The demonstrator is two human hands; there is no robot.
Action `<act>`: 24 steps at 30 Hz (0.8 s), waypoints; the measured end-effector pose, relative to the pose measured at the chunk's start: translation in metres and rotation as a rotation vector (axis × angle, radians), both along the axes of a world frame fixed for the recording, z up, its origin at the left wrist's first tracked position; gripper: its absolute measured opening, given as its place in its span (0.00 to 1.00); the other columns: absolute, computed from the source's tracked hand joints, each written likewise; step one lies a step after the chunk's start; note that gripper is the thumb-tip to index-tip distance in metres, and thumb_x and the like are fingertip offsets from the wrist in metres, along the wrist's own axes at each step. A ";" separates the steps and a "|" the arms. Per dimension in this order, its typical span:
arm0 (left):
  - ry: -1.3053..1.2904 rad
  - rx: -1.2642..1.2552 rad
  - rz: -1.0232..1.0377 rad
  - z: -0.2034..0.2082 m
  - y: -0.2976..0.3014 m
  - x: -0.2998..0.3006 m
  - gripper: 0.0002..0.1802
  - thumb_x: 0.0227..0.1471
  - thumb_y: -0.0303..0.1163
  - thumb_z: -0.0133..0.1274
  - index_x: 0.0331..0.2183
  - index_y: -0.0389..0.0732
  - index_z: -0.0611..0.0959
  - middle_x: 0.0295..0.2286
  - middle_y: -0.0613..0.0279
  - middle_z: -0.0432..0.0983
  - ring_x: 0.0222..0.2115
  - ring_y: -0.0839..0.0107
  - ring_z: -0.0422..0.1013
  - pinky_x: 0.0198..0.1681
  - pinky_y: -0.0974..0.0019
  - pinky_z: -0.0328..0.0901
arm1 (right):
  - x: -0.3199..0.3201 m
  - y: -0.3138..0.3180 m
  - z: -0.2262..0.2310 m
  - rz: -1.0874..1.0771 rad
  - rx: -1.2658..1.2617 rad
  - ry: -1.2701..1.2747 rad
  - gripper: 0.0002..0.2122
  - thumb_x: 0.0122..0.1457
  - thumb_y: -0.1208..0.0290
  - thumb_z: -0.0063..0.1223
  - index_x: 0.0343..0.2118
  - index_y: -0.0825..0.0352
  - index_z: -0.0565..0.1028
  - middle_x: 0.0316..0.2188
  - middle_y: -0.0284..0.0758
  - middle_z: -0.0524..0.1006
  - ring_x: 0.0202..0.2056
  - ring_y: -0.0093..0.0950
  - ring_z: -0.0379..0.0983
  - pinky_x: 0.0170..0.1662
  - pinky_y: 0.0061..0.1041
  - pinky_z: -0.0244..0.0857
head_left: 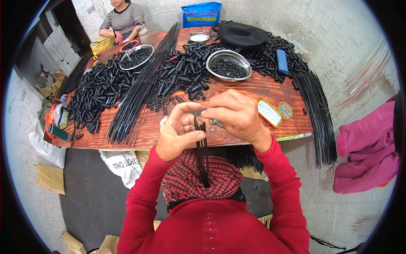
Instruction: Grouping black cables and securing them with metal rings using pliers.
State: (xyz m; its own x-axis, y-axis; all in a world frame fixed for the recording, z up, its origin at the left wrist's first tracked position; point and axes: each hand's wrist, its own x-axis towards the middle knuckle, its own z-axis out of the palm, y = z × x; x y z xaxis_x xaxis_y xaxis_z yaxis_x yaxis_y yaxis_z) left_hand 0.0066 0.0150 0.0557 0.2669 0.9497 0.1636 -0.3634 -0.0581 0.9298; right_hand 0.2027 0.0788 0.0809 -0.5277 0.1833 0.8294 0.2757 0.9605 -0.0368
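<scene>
My left hand is closed around a black tubular fitting at the top of a bundle of thin black rods. The rods hang down to the red checked cloth on my lap. Close above the fitting, my right hand has its fingers pinched on a thin flat dark strip. The strip's other end reaches my left index finger. A small metal tool shows partly below my right hand; whether the hand touches it I cannot tell.
Heaps of black tubular parts cover the table, with long black rods across them. A steel bowl of small black rings, a tin of thin pins and a round tin stand nearby. Another person sits across the table.
</scene>
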 end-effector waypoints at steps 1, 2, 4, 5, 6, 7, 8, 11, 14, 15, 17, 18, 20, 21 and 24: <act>0.011 0.016 -0.017 -0.001 0.002 0.000 0.36 0.42 0.17 0.62 0.52 0.36 0.63 0.34 0.62 0.74 0.36 0.76 0.72 0.41 0.73 0.68 | 0.001 0.005 -0.008 0.026 -0.121 0.074 0.06 0.47 0.79 0.58 0.30 0.65 0.78 0.28 0.34 0.77 0.29 0.29 0.74 0.31 0.24 0.68; 0.011 0.018 -0.015 -0.003 0.002 -0.002 0.36 0.42 0.17 0.62 0.52 0.36 0.63 0.34 0.62 0.74 0.36 0.76 0.72 0.41 0.73 0.68 | 0.001 0.009 -0.016 0.054 -0.244 0.149 0.05 0.50 0.79 0.57 0.31 0.65 0.78 0.29 0.33 0.77 0.30 0.26 0.74 0.32 0.23 0.68; -0.019 0.053 -0.115 -0.006 0.002 -0.004 0.33 0.43 0.18 0.61 0.50 0.35 0.66 0.35 0.62 0.74 0.36 0.76 0.72 0.41 0.73 0.68 | -0.001 0.010 -0.032 0.056 -0.571 0.338 0.06 0.53 0.80 0.54 0.33 0.65 0.77 0.30 0.31 0.77 0.30 0.22 0.73 0.33 0.22 0.68; -0.021 0.055 -0.115 -0.008 0.002 -0.004 0.33 0.43 0.18 0.61 0.50 0.35 0.66 0.35 0.62 0.74 0.36 0.76 0.72 0.41 0.73 0.68 | -0.001 0.007 -0.038 0.053 -0.900 0.527 0.06 0.55 0.80 0.51 0.35 0.65 0.77 0.32 0.29 0.76 0.31 0.18 0.72 0.33 0.20 0.68; 0.038 0.085 -0.075 -0.009 0.001 -0.005 0.31 0.44 0.17 0.60 0.50 0.37 0.66 0.37 0.62 0.74 0.37 0.75 0.72 0.43 0.72 0.68 | 0.002 -0.002 -0.042 0.196 -1.172 0.607 0.07 0.62 0.74 0.48 0.38 0.70 0.75 0.33 0.29 0.76 0.33 0.16 0.71 0.37 0.19 0.68; 0.097 0.115 -0.033 -0.010 0.001 -0.004 0.29 0.46 0.17 0.58 0.50 0.38 0.67 0.39 0.61 0.73 0.39 0.75 0.72 0.44 0.71 0.68 | 0.002 -0.008 -0.046 0.197 -1.172 0.603 0.07 0.62 0.74 0.48 0.38 0.70 0.75 0.33 0.29 0.76 0.33 0.16 0.71 0.37 0.19 0.68; 0.091 0.125 -0.011 -0.012 0.004 -0.005 0.26 0.47 0.17 0.58 0.49 0.37 0.69 0.40 0.61 0.73 0.40 0.74 0.72 0.44 0.70 0.68 | 0.003 -0.013 -0.053 0.273 -1.238 0.549 0.08 0.62 0.71 0.49 0.38 0.70 0.74 0.33 0.30 0.75 0.33 0.18 0.72 0.38 0.20 0.69; 0.025 0.189 -0.012 -0.017 0.008 -0.007 0.25 0.48 0.18 0.57 0.49 0.36 0.71 0.40 0.60 0.73 0.40 0.73 0.72 0.44 0.70 0.69 | 0.000 -0.026 -0.057 0.388 -1.334 0.474 0.12 0.61 0.66 0.52 0.39 0.72 0.73 0.36 0.33 0.74 0.35 0.21 0.73 0.41 0.21 0.69; -0.041 0.118 -0.044 -0.010 0.006 -0.007 0.24 0.46 0.19 0.59 0.46 0.34 0.73 0.39 0.60 0.72 0.40 0.73 0.70 0.44 0.70 0.67 | -0.002 -0.030 -0.054 0.543 -1.356 0.425 0.14 0.59 0.67 0.55 0.41 0.73 0.73 0.40 0.34 0.72 0.39 0.22 0.71 0.44 0.22 0.67; -0.050 0.080 -0.041 -0.009 0.006 -0.008 0.23 0.44 0.19 0.61 0.45 0.34 0.74 0.39 0.60 0.71 0.41 0.74 0.69 0.45 0.70 0.66 | -0.002 -0.031 -0.053 0.542 -1.355 0.426 0.14 0.59 0.67 0.55 0.41 0.73 0.73 0.40 0.34 0.72 0.39 0.22 0.71 0.44 0.22 0.67; -0.026 0.103 -0.025 -0.009 0.009 -0.008 0.22 0.44 0.19 0.61 0.43 0.34 0.75 0.38 0.61 0.71 0.41 0.74 0.69 0.45 0.69 0.65 | -0.004 -0.034 -0.049 0.543 -1.379 0.423 0.13 0.57 0.69 0.57 0.40 0.73 0.73 0.38 0.33 0.71 0.39 0.21 0.71 0.44 0.22 0.67; -0.001 0.124 -0.009 -0.009 0.010 -0.008 0.20 0.44 0.19 0.62 0.42 0.34 0.76 0.37 0.61 0.72 0.40 0.73 0.69 0.45 0.69 0.65 | -0.005 -0.035 -0.048 0.542 -1.378 0.422 0.13 0.57 0.69 0.57 0.40 0.73 0.73 0.38 0.33 0.71 0.39 0.21 0.71 0.44 0.22 0.67; 0.000 0.137 -0.004 -0.010 0.012 -0.009 0.19 0.43 0.20 0.62 0.40 0.35 0.76 0.36 0.62 0.72 0.39 0.73 0.69 0.44 0.69 0.65 | -0.008 -0.038 -0.046 0.535 -1.469 0.447 0.11 0.55 0.71 0.59 0.37 0.72 0.73 0.37 0.31 0.72 0.38 0.19 0.70 0.44 0.22 0.66; 0.000 0.150 -0.001 -0.011 0.012 -0.010 0.17 0.43 0.20 0.62 0.38 0.35 0.77 0.34 0.62 0.72 0.38 0.73 0.69 0.43 0.69 0.65 | -0.010 -0.036 -0.048 0.537 -1.469 0.447 0.11 0.55 0.71 0.59 0.37 0.72 0.73 0.37 0.31 0.72 0.38 0.19 0.70 0.44 0.22 0.66; 0.031 0.262 -0.042 -0.010 0.014 -0.010 0.14 0.42 0.20 0.63 0.34 0.37 0.77 0.32 0.62 0.72 0.34 0.73 0.69 0.40 0.69 0.65 | -0.011 -0.028 -0.053 0.612 -1.386 0.461 0.09 0.56 0.73 0.59 0.37 0.69 0.72 0.32 0.28 0.75 0.33 0.15 0.71 0.38 0.16 0.67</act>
